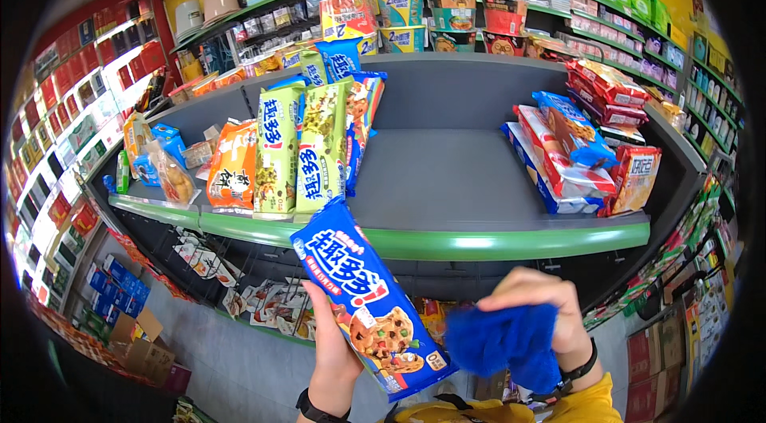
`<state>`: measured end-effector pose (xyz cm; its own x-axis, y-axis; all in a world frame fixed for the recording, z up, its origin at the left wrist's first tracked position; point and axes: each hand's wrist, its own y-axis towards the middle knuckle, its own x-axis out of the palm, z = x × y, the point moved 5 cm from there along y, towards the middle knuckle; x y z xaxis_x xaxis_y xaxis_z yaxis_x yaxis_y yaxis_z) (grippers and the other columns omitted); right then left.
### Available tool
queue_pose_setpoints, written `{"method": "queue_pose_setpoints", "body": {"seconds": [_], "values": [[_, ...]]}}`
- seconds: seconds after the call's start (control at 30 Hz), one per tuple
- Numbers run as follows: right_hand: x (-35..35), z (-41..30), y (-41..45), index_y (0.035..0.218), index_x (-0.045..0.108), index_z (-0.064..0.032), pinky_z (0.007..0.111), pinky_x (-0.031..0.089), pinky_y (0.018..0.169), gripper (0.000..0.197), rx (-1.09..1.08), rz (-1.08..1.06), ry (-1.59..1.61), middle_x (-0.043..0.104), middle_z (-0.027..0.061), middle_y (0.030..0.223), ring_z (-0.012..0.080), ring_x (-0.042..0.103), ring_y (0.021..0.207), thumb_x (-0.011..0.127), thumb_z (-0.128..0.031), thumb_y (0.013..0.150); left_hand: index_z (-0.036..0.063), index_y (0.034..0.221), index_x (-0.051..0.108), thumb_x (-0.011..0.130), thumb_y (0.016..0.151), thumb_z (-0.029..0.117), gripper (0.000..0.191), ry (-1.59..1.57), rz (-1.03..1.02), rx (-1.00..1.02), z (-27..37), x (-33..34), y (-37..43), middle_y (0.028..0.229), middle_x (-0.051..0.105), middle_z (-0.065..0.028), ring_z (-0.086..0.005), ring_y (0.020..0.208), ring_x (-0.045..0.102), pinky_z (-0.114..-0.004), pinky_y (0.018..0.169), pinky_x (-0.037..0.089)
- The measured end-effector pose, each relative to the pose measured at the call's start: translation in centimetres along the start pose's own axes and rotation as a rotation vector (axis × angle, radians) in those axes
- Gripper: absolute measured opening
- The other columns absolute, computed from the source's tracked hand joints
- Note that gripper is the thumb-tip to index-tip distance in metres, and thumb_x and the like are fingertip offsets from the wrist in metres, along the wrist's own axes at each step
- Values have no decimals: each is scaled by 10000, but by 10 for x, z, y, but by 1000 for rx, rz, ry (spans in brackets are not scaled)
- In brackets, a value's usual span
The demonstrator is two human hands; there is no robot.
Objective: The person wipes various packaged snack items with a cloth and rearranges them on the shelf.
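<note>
A long blue packet of chocolate-chip cookies (374,303) tilts in front of the shelf, gripped along its left side by my left hand (332,339). Its top end overlaps the green front edge of the shelf (419,240). Bunched in my right hand (532,303) is a blue cloth (502,339), just right of the packet's lower end. Green cookie packets (323,147) stand upright on the shelf behind, with a blue-and-red cookie packet (360,124) at their right side. An orange biscuit bag (232,165) leans at their left.
Red, white and blue biscuit packets (562,153) lie stacked at the shelf's right end. A bag of round cookies (170,174) sits at the far left. Instant noodle tubs (401,10) line the shelving behind. An opened cardboard box (146,357) is on the floor at lower left.
</note>
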<state>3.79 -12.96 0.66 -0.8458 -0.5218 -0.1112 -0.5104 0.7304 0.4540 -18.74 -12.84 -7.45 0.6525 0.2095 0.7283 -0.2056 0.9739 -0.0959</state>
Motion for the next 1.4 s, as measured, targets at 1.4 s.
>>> {"method": "queue_pose_setpoints", "body": {"seconds": [1.4], "values": [[-96, -46, -36, 1175, 509, 42, 283, 419, 906, 523, 44, 518, -104, 607, 97, 1086, 149, 555, 1015, 489, 57, 653, -6, 1040, 526, 545, 843, 180, 272, 94, -851, -449, -53, 277, 34, 1016, 626, -138, -222, 931, 620, -363, 825, 506]]}}
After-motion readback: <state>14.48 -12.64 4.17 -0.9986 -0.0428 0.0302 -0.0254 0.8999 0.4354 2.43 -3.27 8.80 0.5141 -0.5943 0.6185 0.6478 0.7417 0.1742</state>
